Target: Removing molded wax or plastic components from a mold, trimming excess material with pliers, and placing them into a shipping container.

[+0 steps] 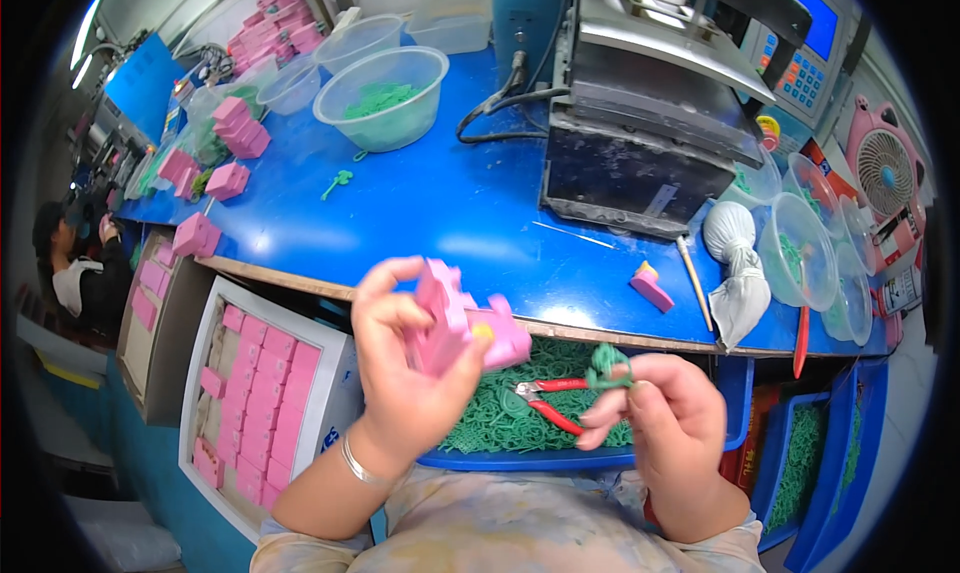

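Note:
My left hand is closed around a pink blocky piece with a yellow spot, held up over the table's front edge. The thumb presses near the yellow spot. My right hand pinches a small green rubbery piece between thumb and fingers, to the right of the pink piece and apart from it. Below both hands, a blue tray holds many green stringy pieces. Cutting pliers with red handles lie on top of them, partly behind my right fingers.
On the blue table stand a black press machine and a clear bowl of green pieces. A small pink part, a stick and a grey cloth bundle lie right. A box of pink blocks stands left; a person sits beyond.

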{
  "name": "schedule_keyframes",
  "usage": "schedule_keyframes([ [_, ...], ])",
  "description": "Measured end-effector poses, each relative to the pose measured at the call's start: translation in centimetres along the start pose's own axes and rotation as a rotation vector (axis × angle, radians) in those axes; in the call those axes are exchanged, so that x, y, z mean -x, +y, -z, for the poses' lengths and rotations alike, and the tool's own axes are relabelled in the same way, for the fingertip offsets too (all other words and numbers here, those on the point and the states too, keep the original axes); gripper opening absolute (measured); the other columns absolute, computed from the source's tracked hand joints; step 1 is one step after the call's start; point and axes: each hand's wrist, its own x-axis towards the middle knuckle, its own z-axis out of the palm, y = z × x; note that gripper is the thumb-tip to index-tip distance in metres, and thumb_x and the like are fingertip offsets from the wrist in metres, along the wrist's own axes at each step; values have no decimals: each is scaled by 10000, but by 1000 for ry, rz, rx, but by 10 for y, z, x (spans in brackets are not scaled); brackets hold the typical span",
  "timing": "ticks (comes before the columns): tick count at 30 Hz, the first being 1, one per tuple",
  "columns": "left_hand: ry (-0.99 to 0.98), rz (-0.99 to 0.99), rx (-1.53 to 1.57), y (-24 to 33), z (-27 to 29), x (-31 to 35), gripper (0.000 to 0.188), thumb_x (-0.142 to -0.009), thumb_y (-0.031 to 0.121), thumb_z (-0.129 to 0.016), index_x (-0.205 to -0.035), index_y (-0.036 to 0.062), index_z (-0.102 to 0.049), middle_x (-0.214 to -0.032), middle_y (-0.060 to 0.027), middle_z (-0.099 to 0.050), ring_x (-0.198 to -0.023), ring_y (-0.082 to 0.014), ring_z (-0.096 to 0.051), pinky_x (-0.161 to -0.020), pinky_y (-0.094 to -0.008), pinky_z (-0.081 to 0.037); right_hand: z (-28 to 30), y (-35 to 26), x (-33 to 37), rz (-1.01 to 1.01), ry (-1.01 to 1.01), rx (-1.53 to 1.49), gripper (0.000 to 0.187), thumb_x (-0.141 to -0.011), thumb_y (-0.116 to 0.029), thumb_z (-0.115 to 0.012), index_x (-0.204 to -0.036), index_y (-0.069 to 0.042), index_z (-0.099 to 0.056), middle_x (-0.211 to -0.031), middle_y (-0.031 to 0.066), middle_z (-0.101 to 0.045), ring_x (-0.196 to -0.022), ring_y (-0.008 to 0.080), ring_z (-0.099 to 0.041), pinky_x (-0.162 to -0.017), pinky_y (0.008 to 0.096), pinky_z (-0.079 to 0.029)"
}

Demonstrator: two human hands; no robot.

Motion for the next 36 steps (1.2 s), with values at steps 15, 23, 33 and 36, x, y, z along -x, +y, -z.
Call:
schedule_keyframes([
  [15, -304, 711, 795, 42, -21, 24, 265, -797, -24, -637, -1041, -52, -539, -1001, -91, -482, -841, -160, -540, -680, -266, -467, -1, 43, 5, 78, -126, -21, 173, -901, 66, -394, -1063, 7, -380, -975, 184, -592, -870, 216, -632, -789, 323, -513],
  [23, -267, 529, 479, 39, -15, 32, 115, -814, -78, -574, -925, -49, -587, -986, -107, -496, -843, -154, -552, -696, -271, -483, 0, 42, -5, 258, -123, 653, 95, -822, 7, -553, -917, 15, -554, -805, 109, -625, -719, 183, -630, -622, 291, -495],
  [33, -285, -136, -164, 41, -13, 27, 254, -580, -7, -733, -810, 70, -654, -755, -47, -572, -690, -228, -537, -626, -323, -427, 5, 47, -3, -318, -61, 275, 63, -823, -33, -536, -764, -13, -546, -667, 85, -534, -576, 190, -502, -523, 283, -385],
  [36, -334, -90, -170, 41, -5, 25, 263, -603, -5, -709, -853, 41, -642, -806, -72, -590, -729, -245, -550, -665, -339, -453, 10, 44, -6, 127, -38, 795, 86, -829, -31, -520, -745, -25, -537, -642, 50, -521, -577, 145, -492, -525, 275, -383],
])
